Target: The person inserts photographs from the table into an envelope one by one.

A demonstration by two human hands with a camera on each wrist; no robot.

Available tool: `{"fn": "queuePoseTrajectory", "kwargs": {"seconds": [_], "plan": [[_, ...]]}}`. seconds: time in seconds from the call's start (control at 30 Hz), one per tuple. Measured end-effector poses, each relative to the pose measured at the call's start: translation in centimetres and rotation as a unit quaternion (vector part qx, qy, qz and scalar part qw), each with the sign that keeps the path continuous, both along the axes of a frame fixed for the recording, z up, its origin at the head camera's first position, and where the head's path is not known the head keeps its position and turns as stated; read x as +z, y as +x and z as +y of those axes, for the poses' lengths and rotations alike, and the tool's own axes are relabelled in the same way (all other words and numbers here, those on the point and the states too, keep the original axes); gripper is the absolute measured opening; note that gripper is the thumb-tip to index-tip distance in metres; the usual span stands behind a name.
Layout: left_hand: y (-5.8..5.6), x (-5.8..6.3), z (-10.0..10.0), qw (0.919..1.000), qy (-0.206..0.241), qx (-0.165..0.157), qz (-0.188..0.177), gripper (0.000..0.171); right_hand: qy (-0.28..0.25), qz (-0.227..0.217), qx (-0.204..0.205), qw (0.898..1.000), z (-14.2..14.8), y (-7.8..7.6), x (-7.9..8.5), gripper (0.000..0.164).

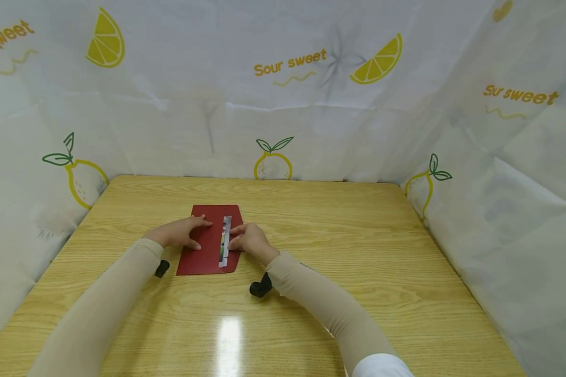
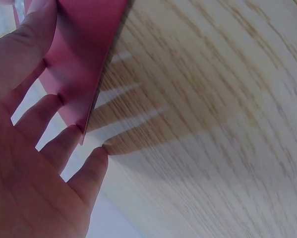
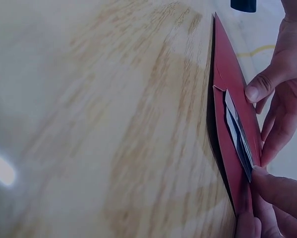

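A red envelope (image 1: 207, 262) lies on the table, its flap on the right folded out. A narrow strip of printed papers (image 1: 224, 243) pokes out of its mouth; in the right wrist view the papers (image 3: 237, 131) show as a thin layered stack. My left hand (image 1: 181, 232) rests with fingers spread on the envelope's left part, fingertips near its far left corner in the left wrist view. My right hand (image 1: 253, 242) pinches the papers at the flap side, thumb (image 3: 277, 188) at their edge and other fingers by the flap. The papers' other part is hidden inside the envelope.
The wooden table (image 1: 358, 251) reaches back to a white curtain (image 1: 188, 131) printed with lemons, which also hangs along both sides. Black wrist-worn devices (image 1: 261, 287) sit beneath both wrists, close over the tabletop. Light glares off the table in front of the envelope.
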State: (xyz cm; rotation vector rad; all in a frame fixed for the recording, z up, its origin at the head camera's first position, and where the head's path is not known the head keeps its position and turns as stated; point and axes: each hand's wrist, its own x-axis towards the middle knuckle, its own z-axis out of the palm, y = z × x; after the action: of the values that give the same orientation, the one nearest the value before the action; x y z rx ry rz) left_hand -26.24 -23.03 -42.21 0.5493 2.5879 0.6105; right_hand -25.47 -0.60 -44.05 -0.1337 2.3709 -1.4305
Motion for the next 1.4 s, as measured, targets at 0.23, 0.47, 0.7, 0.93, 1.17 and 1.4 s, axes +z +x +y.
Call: {"fn": "queuePoseTrajectory", "kwargs": {"seconds": [0.23, 0.47, 0.7, 0.93, 1.17, 1.4], "plan": [[-0.07, -0.24, -0.18, 1.0, 0.002, 0.003, -0.002, 0.069, 0.019, 0.011, 0.0, 1.0, -0.12, -0.04, 0.03, 0.036], [0.07, 0.0, -0.15, 1.0, 0.005, 0.004, -0.004, 0.068, 0.032, 0.021, 0.01, 0.999, -0.06, -0.07, -0.17, 0.036], [0.06, 0.08, -0.19, 1.0, 0.001, 0.004, -0.005, 0.068, 0.052, 0.029, 0.02, 0.998, -0.03, 0.17, -0.07, 0.038], [0.08, 0.06, -0.27, 1.0, 0.004, 0.002, -0.005, 0.068, 0.063, 0.03, 0.036, 0.997, -0.08, 0.41, 0.37, 0.042], [0.17, 0.17, -0.33, 1.0, 0.004, 0.003, -0.007, 0.068, 0.065, 0.033, 0.046, 0.996, -0.08, 0.57, 0.52, 0.045], [0.16, 0.06, -0.3, 1.0, 0.002, 0.003, -0.003, 0.067, 0.079, 0.036, 0.051, 0.995, -0.19, 0.37, 0.24, 0.048]]}}
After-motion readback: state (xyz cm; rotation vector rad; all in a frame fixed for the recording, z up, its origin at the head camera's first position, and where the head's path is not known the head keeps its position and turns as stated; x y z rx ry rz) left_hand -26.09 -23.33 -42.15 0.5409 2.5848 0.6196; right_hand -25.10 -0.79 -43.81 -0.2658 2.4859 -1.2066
